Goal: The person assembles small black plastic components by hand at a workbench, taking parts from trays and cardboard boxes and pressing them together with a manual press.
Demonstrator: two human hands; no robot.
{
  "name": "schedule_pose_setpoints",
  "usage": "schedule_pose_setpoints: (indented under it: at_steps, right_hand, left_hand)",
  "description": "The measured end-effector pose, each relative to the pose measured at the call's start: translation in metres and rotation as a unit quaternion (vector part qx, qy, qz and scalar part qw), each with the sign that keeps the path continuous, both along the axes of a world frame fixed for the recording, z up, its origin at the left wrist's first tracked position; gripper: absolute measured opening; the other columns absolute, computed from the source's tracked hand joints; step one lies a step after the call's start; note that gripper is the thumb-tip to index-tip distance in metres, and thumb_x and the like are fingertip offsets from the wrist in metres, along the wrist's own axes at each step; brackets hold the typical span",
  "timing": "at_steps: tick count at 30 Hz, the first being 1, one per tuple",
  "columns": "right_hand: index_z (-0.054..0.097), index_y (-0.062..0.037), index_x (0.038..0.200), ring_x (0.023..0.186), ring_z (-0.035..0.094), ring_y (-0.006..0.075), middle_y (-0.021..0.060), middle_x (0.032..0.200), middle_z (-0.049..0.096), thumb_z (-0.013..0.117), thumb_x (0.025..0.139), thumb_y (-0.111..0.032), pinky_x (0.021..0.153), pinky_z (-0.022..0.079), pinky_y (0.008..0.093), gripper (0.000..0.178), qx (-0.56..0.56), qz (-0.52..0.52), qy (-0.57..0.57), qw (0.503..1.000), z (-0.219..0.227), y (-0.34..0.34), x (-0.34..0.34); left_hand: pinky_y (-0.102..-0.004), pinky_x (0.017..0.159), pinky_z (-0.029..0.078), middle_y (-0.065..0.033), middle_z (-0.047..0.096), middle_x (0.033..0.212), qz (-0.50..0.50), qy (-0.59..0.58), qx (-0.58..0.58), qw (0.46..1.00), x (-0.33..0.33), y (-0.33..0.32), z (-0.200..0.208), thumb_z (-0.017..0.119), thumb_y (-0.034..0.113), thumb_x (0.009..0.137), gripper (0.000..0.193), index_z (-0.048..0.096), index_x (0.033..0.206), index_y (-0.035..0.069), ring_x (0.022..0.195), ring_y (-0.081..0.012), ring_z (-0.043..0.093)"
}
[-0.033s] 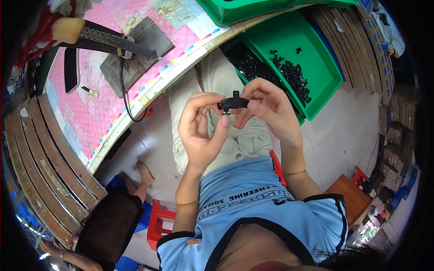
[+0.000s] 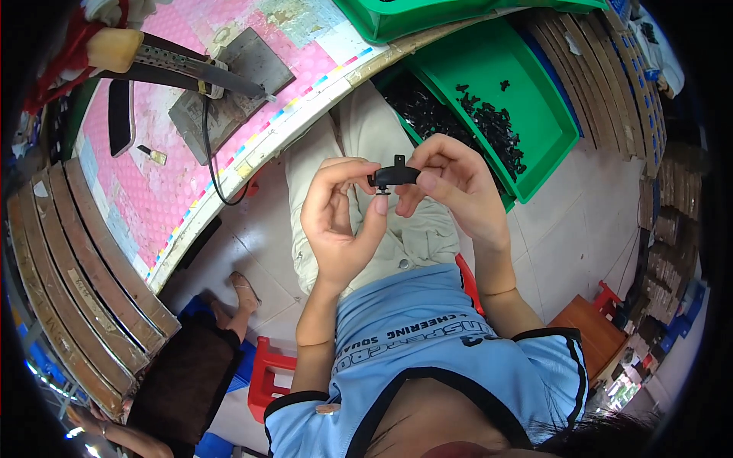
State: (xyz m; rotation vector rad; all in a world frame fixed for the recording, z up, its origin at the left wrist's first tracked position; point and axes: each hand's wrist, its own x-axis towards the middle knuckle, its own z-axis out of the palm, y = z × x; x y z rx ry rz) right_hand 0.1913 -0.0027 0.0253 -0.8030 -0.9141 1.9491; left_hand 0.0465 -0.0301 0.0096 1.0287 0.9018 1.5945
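Observation:
Above my lap, a small curved black plastic part [image 2: 395, 176] is held between both hands. It has a short upright tab with a hole on top and a small stem with a flat foot below. My left hand [image 2: 340, 217] pinches its left end, the forefinger at the upper edge and the thumb by the foot. At the other end, my right hand [image 2: 458, 183] grips it between thumb and fingers. To the far right of the hands, a green tray [image 2: 546, 114] holds many loose small black pieces [image 2: 492, 126].
On the pink-covered table [image 2: 164, 210] at the left lie a metal plate [image 2: 229, 95], a phone [image 2: 121, 118] and a tool with a metal barrel [image 2: 229, 80]. Stacked boards [image 2: 84, 290] stand left. Another person's foot [image 2: 246, 291] and a red stool [image 2: 267, 374] are at lower left.

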Motion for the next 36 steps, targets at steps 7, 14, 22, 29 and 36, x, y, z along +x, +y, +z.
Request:
schedule_pose_setpoints:
  at_steps: [7,14,22,29,36]
  right_hand:
    - [0.049,0.0026,0.085,0.068,0.056,0.0125,0.0068,0.075,0.054,0.053,0.077,0.000,0.060,0.045,0.0224,0.009,0.075,-0.023,-0.054,0.995,-0.011,0.000,-0.009]
    - [0.051,0.0023,0.082,0.065,0.053,0.0075,0.0030,0.074,0.053,0.055,0.075,0.001,0.061,0.042,0.0191,0.009,0.127,0.000,-0.124,0.984,-0.032,0.017,-0.031]
    - [0.052,0.0021,0.080,0.063,0.051,0.0060,0.0020,0.072,0.052,0.055,0.074,0.001,0.058,0.040,0.0183,0.007,0.167,0.012,-0.131,0.977,-0.048,0.046,-0.055]
    - [0.052,0.0036,0.080,0.065,0.050,0.0067,0.0028,0.074,0.052,0.055,0.074,0.004,0.057,0.041,0.0186,0.007,0.271,0.031,-0.201,0.941,-0.041,0.071,-0.063]
    - [0.051,0.0031,0.076,0.061,0.047,0.0092,0.0038,0.071,0.050,0.057,0.070,0.004,0.056,0.038,0.0205,0.009,0.396,0.018,-0.256,0.882,-0.025,0.089,-0.069]
  left_hand:
    - [-0.0231,0.070,0.039,-0.0105,0.049,0.089,0.050,0.089,0.019,0.995,-0.006,-0.003,-0.013,0.052,-0.012,0.067,0.033,0.044,0.097,-0.003,0.076,-0.0133,0.048]
    - [-0.0217,0.067,0.041,-0.0090,0.051,0.085,0.062,-0.037,-0.116,0.991,-0.020,-0.001,-0.029,0.050,-0.006,0.077,0.015,0.042,0.089,0.001,0.076,-0.0124,0.052]
    - [-0.0198,0.057,0.040,-0.0064,0.053,0.078,0.098,-0.048,-0.196,0.975,-0.033,0.014,-0.038,0.046,0.011,0.085,0.015,0.046,0.093,-0.001,0.065,-0.0111,0.053]
    - [-0.0218,0.056,0.040,-0.0056,0.051,0.077,0.089,-0.117,-0.198,0.969,-0.036,0.020,-0.023,0.044,0.015,0.086,0.028,0.042,0.107,-0.004,0.064,-0.0121,0.052]
    - [-0.0231,0.056,0.038,-0.0054,0.050,0.078,0.068,-0.161,-0.169,0.970,-0.041,0.028,-0.020,0.045,0.013,0.084,0.038,0.037,0.116,-0.006,0.064,-0.0115,0.048]
